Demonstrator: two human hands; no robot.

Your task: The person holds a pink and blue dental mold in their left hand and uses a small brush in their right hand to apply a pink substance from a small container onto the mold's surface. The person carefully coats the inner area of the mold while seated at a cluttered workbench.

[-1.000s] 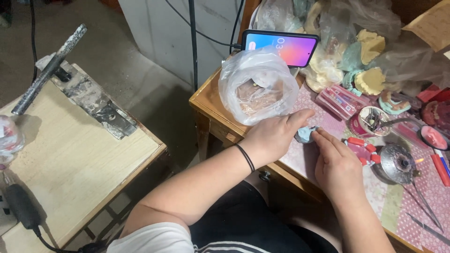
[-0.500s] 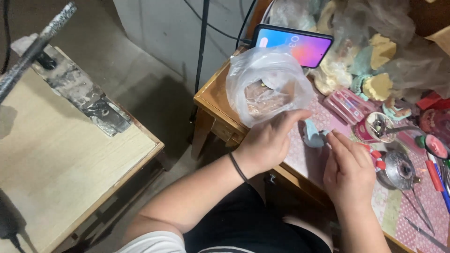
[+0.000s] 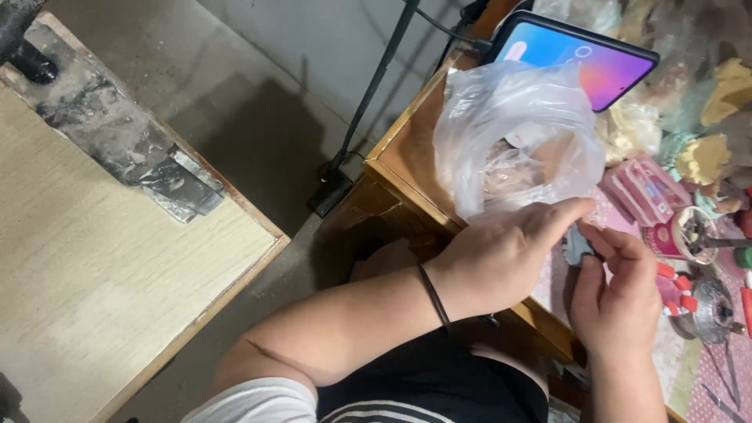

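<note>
Left hand (image 3: 501, 262) lies palm down at the near edge of the wooden bench (image 3: 399, 168), fingers stretched toward a small grey-blue piece (image 3: 577, 244). Right hand (image 3: 619, 301) meets it from the other side; thumb and fingertips close narrowly on the piece, so it sits pinched between both hands, just above the patterned cloth covering the bench top. How firmly each grip bears on it cannot be told; most of the piece is hidden by fingers.

Clear plastic bag (image 3: 517, 141) stands just behind the left hand, touching or nearly touching the fingertips, with pale lumps inside. Phone (image 3: 583, 59) with lit screen leans behind the bag.

Judgement on handling: the piece is small, so a fingertip pinch from both sides, kept low over the cloth, looks right; a drop would then land on the bench, not the floor.

Edges and room: the bench corner is close under the left wrist, with a drop to the concrete floor (image 3: 258, 133) beyond. To the right, crowded: pink box (image 3: 646, 188), round metal tool (image 3: 709, 309), small red-and-white bits. Little free room there. Open space lies only toward the lap. A second, pale bench (image 3: 86, 258) stands well apart to the left.
</note>
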